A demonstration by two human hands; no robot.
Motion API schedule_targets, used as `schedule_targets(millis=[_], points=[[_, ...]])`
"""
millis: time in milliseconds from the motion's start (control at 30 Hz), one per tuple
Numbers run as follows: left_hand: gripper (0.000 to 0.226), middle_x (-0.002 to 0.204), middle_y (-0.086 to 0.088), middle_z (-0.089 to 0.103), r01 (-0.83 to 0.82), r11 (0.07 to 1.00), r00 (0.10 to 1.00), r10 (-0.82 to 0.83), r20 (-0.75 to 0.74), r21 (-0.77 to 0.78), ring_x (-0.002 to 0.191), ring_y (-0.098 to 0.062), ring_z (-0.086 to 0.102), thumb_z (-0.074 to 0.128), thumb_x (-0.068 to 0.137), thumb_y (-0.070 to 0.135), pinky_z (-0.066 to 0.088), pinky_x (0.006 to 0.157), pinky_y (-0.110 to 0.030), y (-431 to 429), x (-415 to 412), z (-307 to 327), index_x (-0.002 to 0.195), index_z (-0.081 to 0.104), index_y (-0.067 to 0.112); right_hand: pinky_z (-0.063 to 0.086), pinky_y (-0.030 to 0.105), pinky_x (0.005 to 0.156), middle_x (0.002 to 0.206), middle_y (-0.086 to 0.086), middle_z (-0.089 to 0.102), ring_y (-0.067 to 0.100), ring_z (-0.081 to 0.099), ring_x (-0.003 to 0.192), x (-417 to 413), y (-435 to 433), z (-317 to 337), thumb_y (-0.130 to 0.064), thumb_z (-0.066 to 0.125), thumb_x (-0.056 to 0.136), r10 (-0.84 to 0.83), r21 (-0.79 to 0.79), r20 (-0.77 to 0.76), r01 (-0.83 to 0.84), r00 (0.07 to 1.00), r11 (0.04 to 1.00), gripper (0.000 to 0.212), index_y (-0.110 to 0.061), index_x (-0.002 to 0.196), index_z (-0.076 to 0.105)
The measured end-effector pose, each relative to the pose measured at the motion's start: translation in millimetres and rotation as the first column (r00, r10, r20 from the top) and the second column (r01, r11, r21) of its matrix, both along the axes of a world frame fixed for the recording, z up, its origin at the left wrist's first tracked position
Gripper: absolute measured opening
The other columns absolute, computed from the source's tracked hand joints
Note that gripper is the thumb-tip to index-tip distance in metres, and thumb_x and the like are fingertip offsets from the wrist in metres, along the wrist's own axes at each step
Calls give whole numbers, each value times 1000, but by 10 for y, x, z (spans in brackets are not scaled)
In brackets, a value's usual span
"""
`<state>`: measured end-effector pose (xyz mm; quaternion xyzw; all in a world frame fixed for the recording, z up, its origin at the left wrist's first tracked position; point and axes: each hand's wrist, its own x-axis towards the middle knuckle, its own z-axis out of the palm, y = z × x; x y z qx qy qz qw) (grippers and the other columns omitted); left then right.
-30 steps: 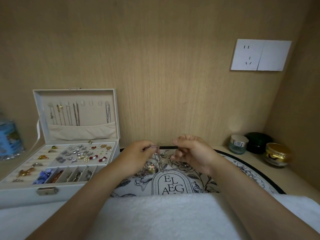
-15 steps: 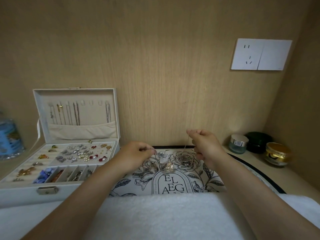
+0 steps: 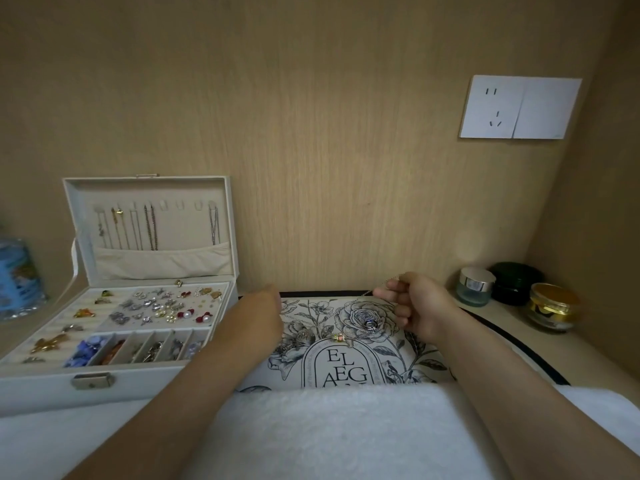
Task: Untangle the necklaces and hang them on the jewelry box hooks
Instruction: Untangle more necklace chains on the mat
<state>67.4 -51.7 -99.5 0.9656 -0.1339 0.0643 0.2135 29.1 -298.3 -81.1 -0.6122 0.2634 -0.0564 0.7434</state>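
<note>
A thin tangled necklace chain [image 3: 349, 308] stretches over the floral tray [image 3: 426, 362] between my hands. A gold bead pendant [image 3: 340, 337] and a dark blue pendant [image 3: 370, 323] on it rest on the tray. My right hand [image 3: 415, 306] pinches one end of the chain, raised near the wall. My left hand [image 3: 259, 315] is curled knuckles up at the tray's left edge. Its fingertips are hidden, and a faint chain line runs to them. The white jewelry box [image 3: 52, 388] stands open at the left. Several necklaces [image 3: 150, 226] hang from the lid hooks [image 3: 180, 204].
A white towel [image 3: 329, 434] covers the front of the tray. Three cosmetic jars [image 3: 512, 292] stand in the right corner, with a blue water bottle [image 3: 17, 282] at far left. The wood wall behind carries a white socket [image 3: 519, 107]. The box's bottom tray holds earrings and brooches.
My hands have drawn apart: the right went right and up along the wall with the chain, the left drifted slightly left. The tangle has spread out and the pendants have dropped onto the tray.
</note>
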Motion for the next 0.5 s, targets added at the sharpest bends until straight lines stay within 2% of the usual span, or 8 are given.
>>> schedule_targets(millis=[133,167,233,300,367,400,433,500], points=[[21,72,4,43,38,976,998,-46,32,216,63,-8,42,47,85,-7,31,51,-21,2,0,-35,84,49,14,36,27,48,97,10,77,15,34,47,19,10,-35,-15,40,99,84,-87,44,-80,995,993,24,-5,104,62],[21,72,5,42,41,968,998,-53,42,247,65,-9,43,49,84,-5,34,52,-22,3,6,-56,85,48,15,41,29,50,100,9,77,16,40,50,30,24,-41,-14,40,101,102,-80,84,-96,991,992,25,-6,110,62],[20,80,2,49,41,963,995,-64,78,268,78,-15,52,52,82,-2,45,64,-28,2,-2,-74,90,50,16,54,34,61,109,11,74,19,58,63,52,58,-29,-12,40,103,141,-37,188,-137,972,990,27,-5,118,61],[25,95,0,58,45,956,988,-85,128,289,93,-19,54,55,80,1,45,71,-31,-2,-26,-69,98,55,19,59,39,81,118,10,71,22,70,91,70,86,-24,-8,48,101,202,-73,258,-189,945,979,23,-9,119,63],[34,107,2,60,73,948,975,-133,177,310,102,-18,53,57,82,6,41,77,-30,-3,-24,-77,109,61,26,54,40,97,127,3,66,19,64,113,75,100,-46,-7,56,97,278,-295,225,-207,934,933,28,-18,121,65],[36,111,5,62,98,948,967,-162,195,302,104,-17,55,57,84,10,43,82,-30,-6,-8,-82,113,64,31,50,38,101,130,-2,63,17,60,118,70,114,-61,-7,56,97,296,-429,183,-195,938,882,33,-22,125,64],[35,113,8,65,127,952,961,-187,202,280,104,-15,58,57,88,15,47,86,-30,-9,0,-78,115,67,35,49,34,101,132,-4,60,15,59,118,55,135,-70,-7,54,97,294,-541,148,-172,944,823,35,-23,128,63],[27,116,12,68,188,955,962,-226,153,230,101,-12,64,56,93,26,52,87,-29,-44,5,-29,113,72,36,52,30,89,126,-5,60,14,65,102,29,188,-87,-3,50,97,302,-685,120,-141,946,715,38,-23,125,64]])
